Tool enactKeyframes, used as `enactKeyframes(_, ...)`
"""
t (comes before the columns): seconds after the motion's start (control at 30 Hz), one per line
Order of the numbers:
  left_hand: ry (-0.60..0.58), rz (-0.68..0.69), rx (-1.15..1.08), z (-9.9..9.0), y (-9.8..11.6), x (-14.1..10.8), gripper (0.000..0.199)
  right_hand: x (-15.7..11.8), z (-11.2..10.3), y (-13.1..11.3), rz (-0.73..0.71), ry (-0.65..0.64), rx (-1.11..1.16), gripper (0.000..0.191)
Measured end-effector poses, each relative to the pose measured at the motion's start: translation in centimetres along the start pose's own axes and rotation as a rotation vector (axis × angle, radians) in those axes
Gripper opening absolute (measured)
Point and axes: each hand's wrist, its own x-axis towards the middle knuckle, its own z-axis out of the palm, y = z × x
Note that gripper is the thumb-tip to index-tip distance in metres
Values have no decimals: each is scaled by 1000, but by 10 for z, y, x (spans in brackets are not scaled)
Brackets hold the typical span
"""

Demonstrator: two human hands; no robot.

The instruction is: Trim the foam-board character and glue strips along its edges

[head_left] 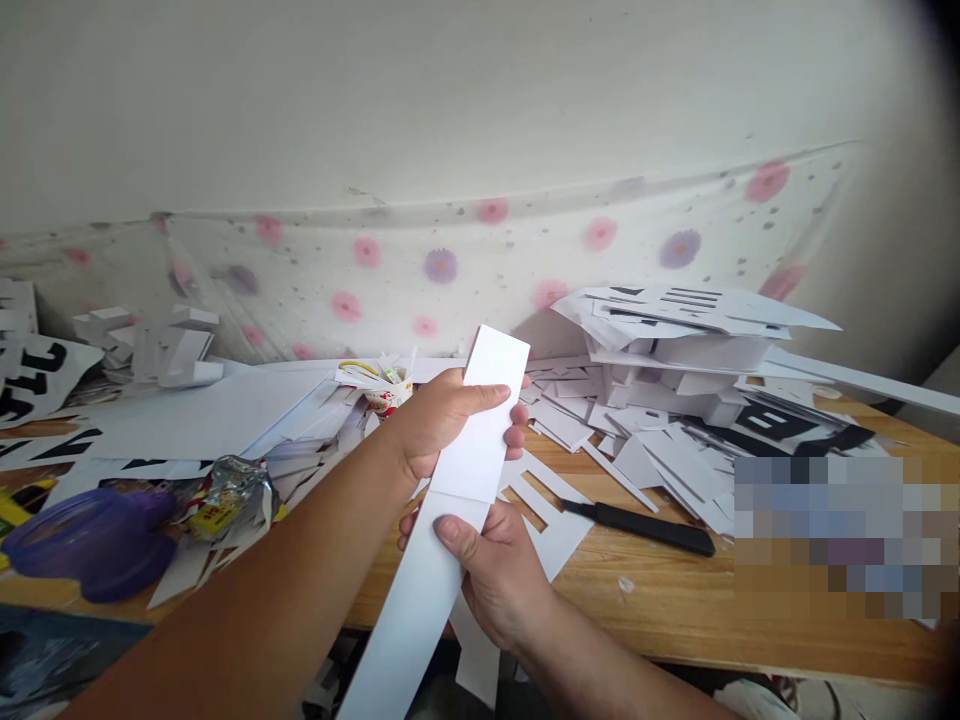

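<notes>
A long white strip of board runs up from the bottom edge, tilted to the right, held in front of me above the table. A line, a crease or a joint, crosses it between my hands; which one I cannot tell. My left hand is closed around the upper part, its thumb lying across the face and its fingertips showing at the right edge. Lower down, my right hand grips the strip just below the line, thumb on top and fingers underneath. A white sheet with slots lies on the table behind the right hand.
A black-handled knife lies on the wooden table. White offcuts and stacked boards fill the right back. At left are a purple plastic container, a crumpled foil packet and a paper cup.
</notes>
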Motion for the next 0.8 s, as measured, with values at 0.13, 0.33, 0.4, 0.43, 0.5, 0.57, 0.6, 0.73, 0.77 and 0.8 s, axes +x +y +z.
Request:
enactKeyframes(0.13,6,-21,-19,-1,-1,1,27,-1,-2,2,-5,12,-43,35)
enactKeyframes(0.33,-23,-43,-59,-3,-4,2,26,-2,-5,4,-18,19,-106,32)
enactKeyframes(0.4,-18,-50,-70,-5,-6,2,25,-3,-5,4,-34,9,-147,32)
enactKeyframes(0.43,-6,-62,-78,-5,-7,3,25,-3,-5,3,-53,1,-177,31)
enactKeyframes(0.5,37,-91,-101,-8,-9,3,25,-4,-4,1,-94,-17,-227,30)
enactKeyframes(0.57,75,-112,-128,-9,-12,3,25,-4,-3,-1,-114,-31,-245,28)
enactKeyframes(0.6,93,-115,-140,-10,-13,3,25,-4,-3,-2,-111,-35,-240,27)
enactKeyframes(0.73,152,-108,-144,-10,-14,3,24,-3,-3,0,-95,-35,-208,26)
enactKeyframes(0.77,167,-103,-143,-9,-14,3,25,-3,-4,1,-94,-34,-197,26)
enactKeyframes(0.8,177,-97,-142,-8,-14,3,26,-3,-4,2,-91,-35,-186,27)
